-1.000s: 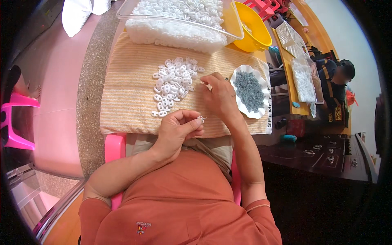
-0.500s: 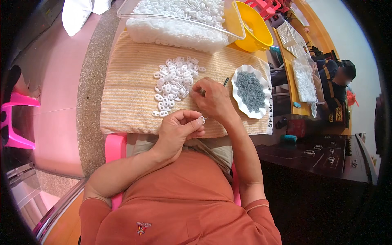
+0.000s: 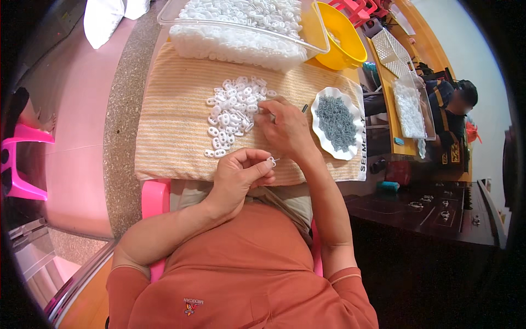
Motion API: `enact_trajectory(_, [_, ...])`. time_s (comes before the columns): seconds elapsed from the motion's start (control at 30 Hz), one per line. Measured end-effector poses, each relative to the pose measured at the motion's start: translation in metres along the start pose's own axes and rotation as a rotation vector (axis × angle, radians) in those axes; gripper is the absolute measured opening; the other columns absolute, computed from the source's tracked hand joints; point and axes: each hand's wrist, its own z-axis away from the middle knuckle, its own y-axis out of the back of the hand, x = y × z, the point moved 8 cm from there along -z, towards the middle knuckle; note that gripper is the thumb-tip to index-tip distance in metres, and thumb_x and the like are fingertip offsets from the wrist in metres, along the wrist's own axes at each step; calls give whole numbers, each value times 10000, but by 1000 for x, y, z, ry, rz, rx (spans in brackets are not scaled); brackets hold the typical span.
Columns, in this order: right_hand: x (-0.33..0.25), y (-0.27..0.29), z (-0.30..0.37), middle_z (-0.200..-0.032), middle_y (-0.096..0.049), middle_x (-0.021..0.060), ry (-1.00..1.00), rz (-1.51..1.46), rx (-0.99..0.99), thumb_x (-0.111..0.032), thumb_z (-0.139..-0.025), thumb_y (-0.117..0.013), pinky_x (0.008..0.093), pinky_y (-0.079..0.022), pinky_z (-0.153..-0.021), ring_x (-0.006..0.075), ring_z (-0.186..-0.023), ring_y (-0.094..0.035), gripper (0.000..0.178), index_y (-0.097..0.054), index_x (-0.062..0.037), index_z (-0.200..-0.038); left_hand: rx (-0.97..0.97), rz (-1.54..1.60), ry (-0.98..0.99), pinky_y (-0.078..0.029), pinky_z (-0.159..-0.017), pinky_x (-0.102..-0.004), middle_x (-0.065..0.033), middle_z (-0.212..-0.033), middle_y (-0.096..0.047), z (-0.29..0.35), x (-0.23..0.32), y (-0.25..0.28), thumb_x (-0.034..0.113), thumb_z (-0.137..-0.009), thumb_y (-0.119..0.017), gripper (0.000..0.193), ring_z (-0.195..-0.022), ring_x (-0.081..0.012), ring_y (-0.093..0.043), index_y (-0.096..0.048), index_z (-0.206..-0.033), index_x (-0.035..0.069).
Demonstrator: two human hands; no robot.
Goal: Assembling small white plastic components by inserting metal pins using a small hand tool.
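Although most of the stock looks unworked, one piece is in hand: the left hand pinches a small white plastic ring between thumb and forefinger, just off the near edge of the striped towel that covers the bench. A thin pin appears to project from the ring; whether it is fully seated cannot be told.

Further onto the towel, the right hand rests with fingers curled narrow at the near right edge of the loose pile of white rings, gripping a slim dark tool whose tip shows beyond the knuckles. Right of that hand, at the towel's right end, stands a scalloped white dish heaped with small grey metal parts.

Beyond the towel's far edge sits a clear tray packed with more white rings, and a yellow bowl to its right.

Judgement: work is early or midway; no finished batch can be told apart.
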Motion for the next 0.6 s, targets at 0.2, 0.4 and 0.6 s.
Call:
enact_trajectory(0.2, [-2,-3,-6,-919,-651,136,-48,13,-55,-201,-807,-651,402,-491,-749,329,-849,-632,239,-673,-32,-975,-2,-5,-7,-572,-720,-263,-46,-866,-633,0,1,0,61,-876,-648,150,-761,-115,-634,-594,-1011,21])
enact_trajectory(0.4, [1,-7,-8,-977,-639,149,-43,19,-95,-195,-795,-663,430,-497,-772,352,-881,-629,243,-661,-40,-981,-4,-1,-6,-570,-711,-262,-46,-864,-633,0,0,0,61,-876,-647,153,-757,-117,-634,-594,-1014,20])
enact_trajectory(0.6, [-5,0,-9,-830,-652,139,5,-122,17,-170,-769,-699,357,-490,-616,280,-682,-625,214,-666,-24,-922,6,-14,-6,-569,-701,-261,-46,-857,-636,0,1,0,59,-874,-648,150,-747,-118,-636,-596,-1010,19])
